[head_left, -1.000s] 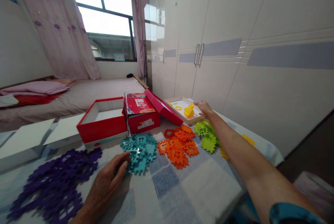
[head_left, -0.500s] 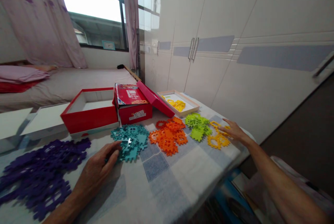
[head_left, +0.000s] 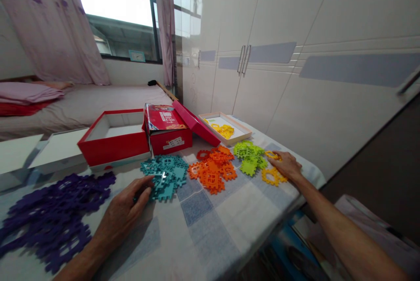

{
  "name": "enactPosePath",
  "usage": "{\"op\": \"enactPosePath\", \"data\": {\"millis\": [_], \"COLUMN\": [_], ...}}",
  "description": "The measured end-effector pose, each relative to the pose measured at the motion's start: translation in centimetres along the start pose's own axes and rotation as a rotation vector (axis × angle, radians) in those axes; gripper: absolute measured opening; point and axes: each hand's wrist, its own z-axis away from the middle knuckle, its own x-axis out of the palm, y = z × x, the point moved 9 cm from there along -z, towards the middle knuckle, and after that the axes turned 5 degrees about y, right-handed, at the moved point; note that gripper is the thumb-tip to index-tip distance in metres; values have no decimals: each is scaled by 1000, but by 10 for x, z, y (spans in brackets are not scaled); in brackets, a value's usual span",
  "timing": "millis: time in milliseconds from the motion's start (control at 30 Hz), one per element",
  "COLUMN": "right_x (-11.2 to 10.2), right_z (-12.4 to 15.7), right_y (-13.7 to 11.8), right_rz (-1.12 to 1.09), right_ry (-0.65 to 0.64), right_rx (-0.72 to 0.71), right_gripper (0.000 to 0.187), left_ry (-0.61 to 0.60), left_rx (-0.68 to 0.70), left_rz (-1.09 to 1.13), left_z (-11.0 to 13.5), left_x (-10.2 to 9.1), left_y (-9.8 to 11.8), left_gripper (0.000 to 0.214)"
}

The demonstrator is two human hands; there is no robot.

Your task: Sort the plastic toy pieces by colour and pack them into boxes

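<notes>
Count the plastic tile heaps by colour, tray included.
Purple heap: 1
Teal heap: 1
Orange heap: 1
Green heap: 1
Yellow heaps: 2, one at the right hand, one in the wooden tray
Total: 6

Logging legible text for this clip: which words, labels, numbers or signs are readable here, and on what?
Nothing reads clearly.
Printed lid of the red box: pale characters and pictures, too blurred to read.
The white label on that box's front: dark print, too small.
The small framed item at the window: too small to tell.
</notes>
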Motion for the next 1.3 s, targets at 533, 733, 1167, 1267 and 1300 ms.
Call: {"op": "enactPosePath", "data": {"millis": [533,733,1167,1267,1300], "right_x": [-18,-24,-21,-28,-30], "right_z": [-10,-16,1,0,-1], "right_y": [33,38,-2,3,7], "right_rz": [-378,-307,-45,13,15], "right_ry": [222,211,36,65,80], "right_rx": [168,214,71,122,148], "right_gripper": [44,47,43,43,44], "left_ry": [7,-10,-13,-17,-19], "left_rx": [19,15,3,0,-1], "left_rz": [-24,-20,22,11,7], "left_z": [-1,-1,0,0,-1], "left_x": [1,1,0,1,1], "left_y": [-2,-1,5,4,3], "left_gripper": [42,43,39,39,39]}}
